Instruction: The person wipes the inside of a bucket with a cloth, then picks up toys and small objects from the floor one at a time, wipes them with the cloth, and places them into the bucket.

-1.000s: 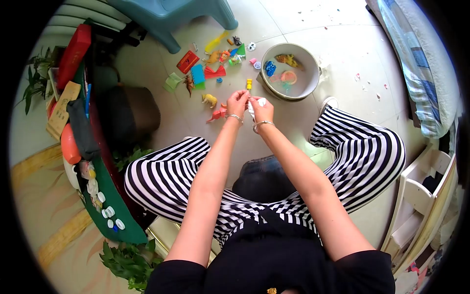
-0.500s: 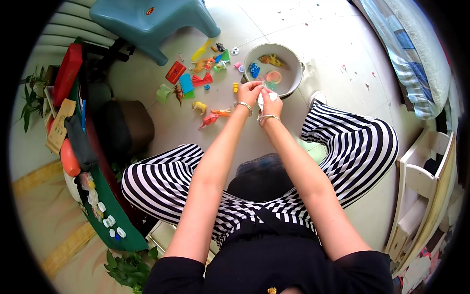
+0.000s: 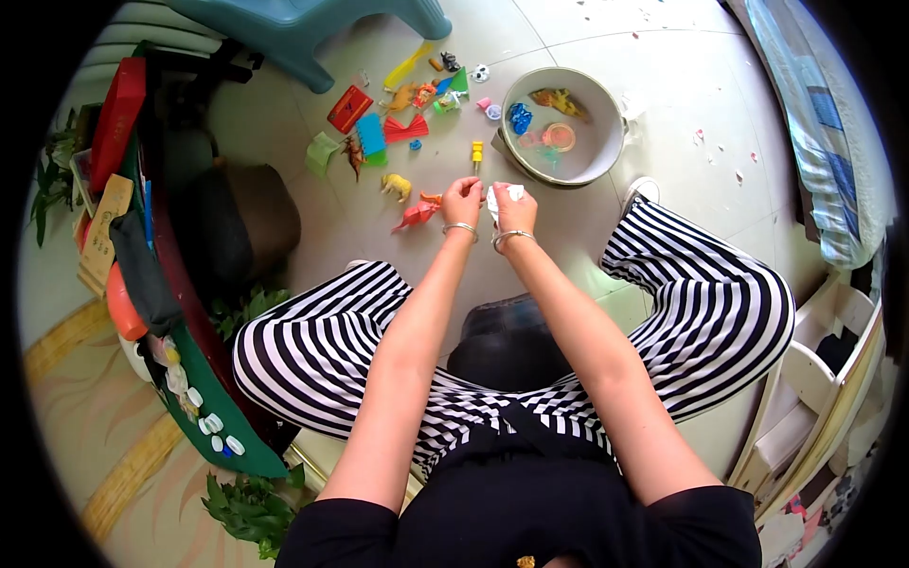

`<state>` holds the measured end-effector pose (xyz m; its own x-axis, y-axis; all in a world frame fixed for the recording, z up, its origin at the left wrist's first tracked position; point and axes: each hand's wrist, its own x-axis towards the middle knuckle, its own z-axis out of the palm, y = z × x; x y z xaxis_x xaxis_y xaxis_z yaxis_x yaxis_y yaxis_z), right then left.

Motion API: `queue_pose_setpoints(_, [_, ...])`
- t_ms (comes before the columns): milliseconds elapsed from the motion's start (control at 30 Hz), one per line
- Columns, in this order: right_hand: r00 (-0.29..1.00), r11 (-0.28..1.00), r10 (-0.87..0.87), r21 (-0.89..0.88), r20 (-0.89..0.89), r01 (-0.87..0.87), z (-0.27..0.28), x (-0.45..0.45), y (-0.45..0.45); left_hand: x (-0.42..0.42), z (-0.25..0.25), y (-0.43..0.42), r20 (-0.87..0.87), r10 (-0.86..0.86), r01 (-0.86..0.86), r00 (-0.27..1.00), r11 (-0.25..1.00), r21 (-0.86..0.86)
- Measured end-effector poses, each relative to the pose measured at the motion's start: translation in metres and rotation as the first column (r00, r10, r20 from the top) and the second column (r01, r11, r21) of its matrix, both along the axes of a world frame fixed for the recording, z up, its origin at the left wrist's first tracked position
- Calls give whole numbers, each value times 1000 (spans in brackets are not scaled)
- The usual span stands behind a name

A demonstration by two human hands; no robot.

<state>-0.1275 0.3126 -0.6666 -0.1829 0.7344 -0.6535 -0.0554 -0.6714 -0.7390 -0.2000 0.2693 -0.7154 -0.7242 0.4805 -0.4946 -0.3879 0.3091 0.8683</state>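
what right hand [image 3: 518, 211] holds seems tissue [image 3: 492, 203]

A blue-green plastic stool [image 3: 312, 33] stands at 11 o'clock. Blue-and-white bedding [image 3: 819, 123] hangs at 2 o'clock, a white wooden rack [image 3: 805, 379] at 4, a leafy plant [image 3: 251, 511] at 7. White caps [image 3: 214, 424] dot a green counter [image 3: 248, 451] at 8.
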Motion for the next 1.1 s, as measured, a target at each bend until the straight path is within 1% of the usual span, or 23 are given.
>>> queue_pose_setpoints(67, [1000,1000,24,-15,14,-23,-10,-8,-1,-7,-14,-4,-1,47,-47,999,999,-6])
queue_pose_setpoints(200, [996,996,82,-44,35,-81,-32,-23,1,-22,-37,-4,-21,70,-71,997,996,-56])
queue_pose_setpoints(300, [990,993,118,-33,81,-116,-60,-34,5,-32,-54,-1,-53,60,-65,997,993,-94])
queue_pose_setpoints(367, [987,992,124,-17,104,-122,-78,-40,9,-39,-72,-1,-100,10,-27,995,986,-166])
queue_pose_setpoints(400, [975,989,145,-33,166,-142,-84,-42,13,-42,-85,0,-94,15,-31,995,985,-170])
queue_pose_setpoints(433, [960,986,167,-48,226,-160,-90,-45,17,-45,-98,1,-149,-59,28,987,978,-205])
queue_pose_setpoints(467, [958,985,172,-52,228,-164,-100,-47,19,-48,-100,4,-200,-134,84,971,967,-241])
queue_pose_setpoints(500, [959,986,166,-42,229,-161,-109,-49,21,-49,-103,6,-161,-182,125,970,941,-313])
queue_pose_setpoints(533, [960,987,160,-32,230,-157,-119,-51,23,-50,-105,9,-157,-180,123,971,941,-315])
queue_pose_setpoints(600, [945,984,177,-37,275,-173,-139,-54,27,-54,-97,18,-89,-271,225,958,910,-349])
queue_pose_setpoints(633, [906,967,251,-56,341,-247,-148,-55,29,-57,-87,21,-109,-349,280,931,872,-401])
queue_pose_setpoints(667, [857,945,321,-80,403,-316,-152,-56,31,-58,-90,22,-107,-347,279,932,872,-402])
queue_pose_setpoints(733, [844,935,343,-64,413,-349,-156,-58,32,-60,-93,22,-107,-380,307,919,857,-414])
queue_pose_setpoints(767, [833,925,360,-43,421,-378,-152,-59,32,-60,-96,19,-109,-381,306,918,857,-416])
queue_pose_setpoints(800, [835,925,358,-40,417,-377,-147,-60,31,-61,-97,16,-63,-305,267,950,901,-341])
queue_pose_setpoints(833, [848,920,377,-45,373,-389,-139,-61,31,-61,-97,14,-13,-232,220,973,939,-264])
queue_pose_setpoints(867, [859,914,394,-45,327,-402,-130,-61,31,-62,-85,15,-24,-234,220,972,941,-259])
queue_pose_setpoints(900, [864,915,391,-31,318,-402,-119,-62,29,-61,-71,13,30,-173,176,984,964,-200])
queue_pose_setpoints(933, [898,926,368,-5,242,-378,-107,-64,27,-62,-55,11,85,-116,127,990,982,-141])
queue_pose_setpoints(967, [925,936,344,22,163,-352,-94,-65,25,-62,-33,10,118,-106,120,987,985,-122])
queue_pose_setpoints(1000, [929,936,340,45,148,-350,-80,-65,25,-61,-20,8,95,-109,119,989,987,-107])
queue_pose_setpoints(1067, [918,913,377,116,126,-391,-46,-63,28,-61,8,7,119,-71,70,990,997,11])
queue_pose_setpoints(1100, [921,912,387,127,54,-391,-24,-61,30,-62,26,7,84,-120,119,989,993,23])
